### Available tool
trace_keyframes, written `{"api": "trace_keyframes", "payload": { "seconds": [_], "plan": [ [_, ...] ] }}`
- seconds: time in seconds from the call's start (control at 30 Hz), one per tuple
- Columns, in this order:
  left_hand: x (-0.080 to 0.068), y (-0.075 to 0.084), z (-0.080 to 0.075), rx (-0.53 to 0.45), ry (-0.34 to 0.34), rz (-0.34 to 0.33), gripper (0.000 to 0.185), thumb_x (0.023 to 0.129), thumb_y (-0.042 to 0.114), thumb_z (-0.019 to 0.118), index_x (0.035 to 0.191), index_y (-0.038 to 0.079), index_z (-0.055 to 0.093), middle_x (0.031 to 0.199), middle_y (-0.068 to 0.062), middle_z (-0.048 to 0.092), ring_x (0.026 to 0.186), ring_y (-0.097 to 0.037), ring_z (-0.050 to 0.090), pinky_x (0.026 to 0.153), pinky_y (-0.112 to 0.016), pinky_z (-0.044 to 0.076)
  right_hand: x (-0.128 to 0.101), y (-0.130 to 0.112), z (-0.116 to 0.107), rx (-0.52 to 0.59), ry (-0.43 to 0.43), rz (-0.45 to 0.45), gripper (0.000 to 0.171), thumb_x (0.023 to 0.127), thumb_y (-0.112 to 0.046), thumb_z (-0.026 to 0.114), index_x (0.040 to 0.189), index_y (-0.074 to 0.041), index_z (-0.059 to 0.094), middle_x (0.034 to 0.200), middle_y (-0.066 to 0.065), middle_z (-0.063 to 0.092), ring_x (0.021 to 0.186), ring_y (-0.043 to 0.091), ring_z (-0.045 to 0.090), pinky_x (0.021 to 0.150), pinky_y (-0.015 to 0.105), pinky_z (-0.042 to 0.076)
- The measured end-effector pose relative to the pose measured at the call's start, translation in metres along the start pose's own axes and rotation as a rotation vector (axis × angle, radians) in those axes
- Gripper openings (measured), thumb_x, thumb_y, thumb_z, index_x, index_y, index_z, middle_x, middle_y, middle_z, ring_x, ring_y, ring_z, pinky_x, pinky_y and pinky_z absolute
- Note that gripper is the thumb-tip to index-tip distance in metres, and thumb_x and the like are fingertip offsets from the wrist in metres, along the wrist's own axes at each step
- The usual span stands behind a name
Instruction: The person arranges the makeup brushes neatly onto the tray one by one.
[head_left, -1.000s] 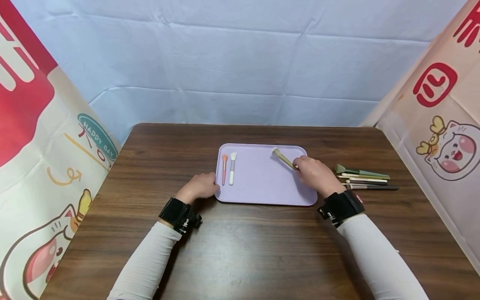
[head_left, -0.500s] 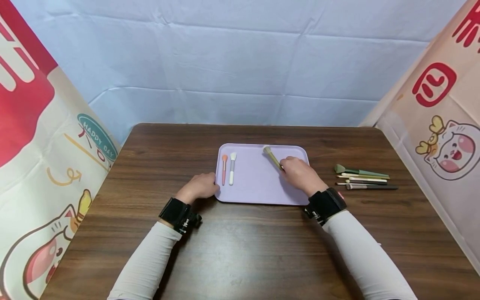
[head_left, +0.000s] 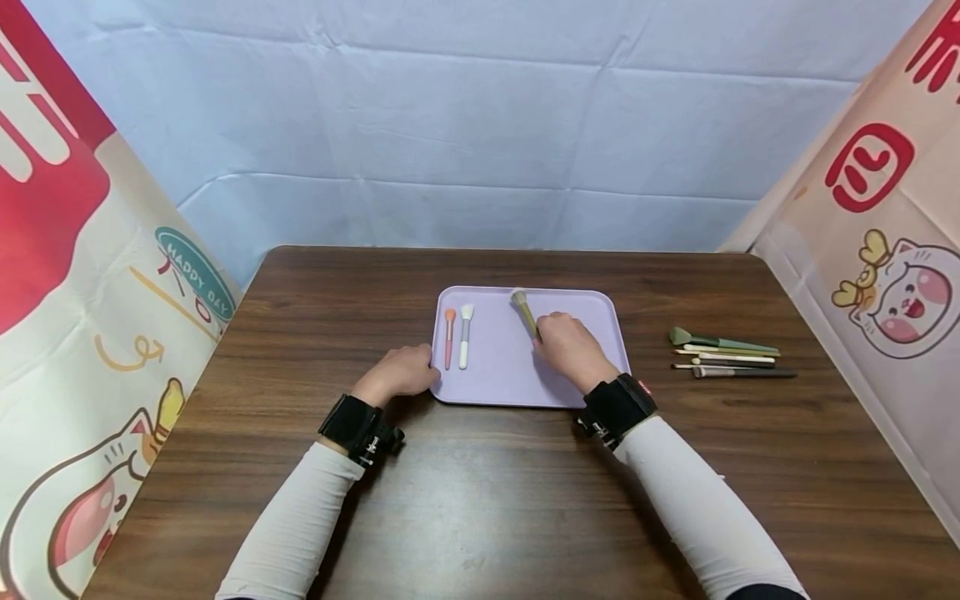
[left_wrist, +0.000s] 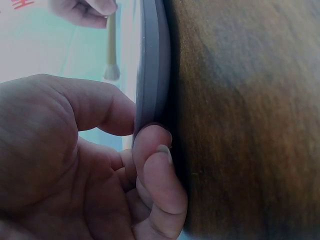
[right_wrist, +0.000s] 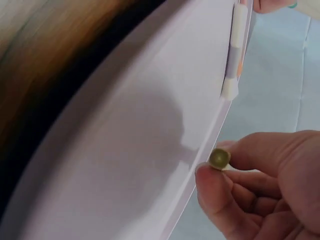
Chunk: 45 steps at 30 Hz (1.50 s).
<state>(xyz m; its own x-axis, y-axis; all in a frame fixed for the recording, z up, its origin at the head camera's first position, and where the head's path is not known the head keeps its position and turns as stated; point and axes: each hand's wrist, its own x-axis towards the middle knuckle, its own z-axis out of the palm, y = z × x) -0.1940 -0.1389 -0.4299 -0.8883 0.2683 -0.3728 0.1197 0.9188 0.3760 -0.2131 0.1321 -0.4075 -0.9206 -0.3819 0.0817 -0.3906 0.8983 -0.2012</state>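
R hand grip pinches green brush handle over tray; L hand grip clamps tray edge

Green-handled brush — pale bristle tuft pointing to tray's far edge, handle angled back toward the person, pinched at its near end over the lilac tray. Tray lies flat on the table — left near corner gripped.
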Motion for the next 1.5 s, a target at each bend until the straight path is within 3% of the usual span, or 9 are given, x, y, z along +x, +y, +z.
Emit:
{"api": "trace_keyframes", "payload": {
  "seconds": [0.77, 1.23, 1.5],
  "plan": [
    [0.0, 0.0, 0.001, 0.006, 0.002, -0.009, 0.024, 0.094, 0.018, 0.053, 0.108, 0.002, 0.061, 0.094, -0.01, 0.062, 0.082, -0.026, 0.057, 0.075, -0.037, 0.047, 0.02, -0.052, 0.012, 0.035, -0.068, 0.1, 0.016, 0.092, -0.012, 0.067, 0.082, 0.0, 0.066, 0.081, 0.014, 0.065, 0.073, 0.027, 0.062, 0.068, 0.042, 0.052],
    [0.001, 0.0, 0.001, 0.022, 0.002, -0.007, 0.025, 0.094, 0.019, 0.053, 0.11, 0.002, 0.061, 0.099, -0.011, 0.064, 0.085, -0.027, 0.058, 0.079, -0.039, 0.048, 0.027, -0.064, 0.02, 0.036, -0.036, 0.131, 0.015, 0.093, -0.012, 0.066, 0.089, 0.003, 0.07, 0.084, 0.015, 0.067, 0.071, 0.025, 0.063, 0.065, 0.04, 0.053],
    [0.0, 0.001, 0.0, 0.019, 0.0, -0.014, 0.026, 0.094, 0.019, 0.053, 0.111, 0.002, 0.061, 0.1, -0.011, 0.064, 0.086, -0.026, 0.058, 0.079, -0.038, 0.048, 0.027, -0.071, 0.025, 0.038, 0.018, 0.124, 0.014, 0.09, -0.008, 0.068, 0.08, 0.001, 0.068, 0.083, 0.018, 0.069, 0.074, 0.032, 0.068, 0.065, 0.044, 0.055]
  ]
}}
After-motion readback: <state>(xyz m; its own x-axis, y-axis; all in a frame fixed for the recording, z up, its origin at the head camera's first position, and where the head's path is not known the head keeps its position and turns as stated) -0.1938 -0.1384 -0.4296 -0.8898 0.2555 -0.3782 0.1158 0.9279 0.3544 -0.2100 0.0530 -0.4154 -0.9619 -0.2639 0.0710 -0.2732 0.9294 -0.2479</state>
